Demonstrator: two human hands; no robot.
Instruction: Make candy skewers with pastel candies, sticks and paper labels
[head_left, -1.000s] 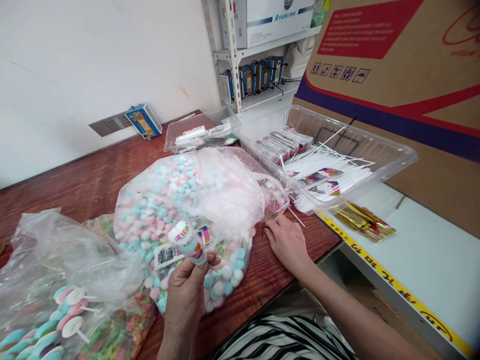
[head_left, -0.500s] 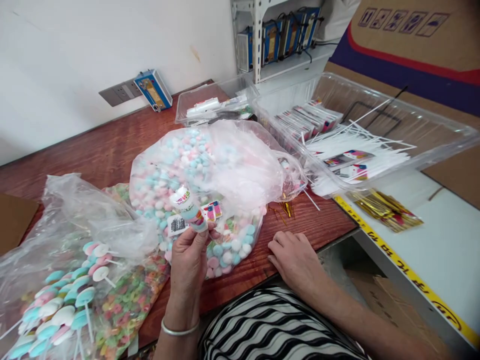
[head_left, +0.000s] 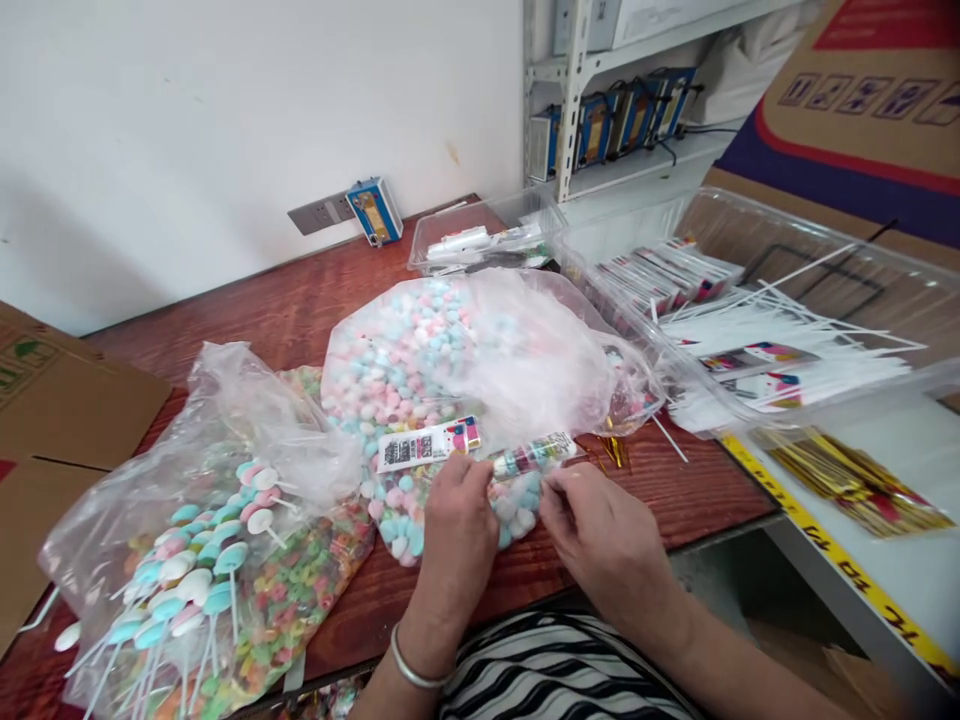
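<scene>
My left hand (head_left: 459,515) is closed, its thumb and forefinger pinching the left end of a small clear candy packet (head_left: 531,456). The packet lies sideways, with pale and dark sweets showing through its printed film. Just to the right, my right hand (head_left: 604,530) has its fingertips pressed together below the packet's right end; what they hold, if anything, is hidden. Beneath both hands sits a big clear bag of pink, white and blue marshmallows (head_left: 397,370). A flat printed sachet (head_left: 427,447) rests on it, left of the packet.
Marshmallows on sticks (head_left: 187,575) lie on a bag of colourful ring sweets (head_left: 307,570) at left. White sticks and printed packets fill a clear tray (head_left: 750,215) at right. Gold ties (head_left: 855,480) lie beside yellow tape (head_left: 832,560). A cardboard box (head_left: 82,400) stands far left.
My left hand has lowered the packet from upright to sideways and turned it to the right. My right hand has come from the table edge to the packet's right end. The view has shifted left.
</scene>
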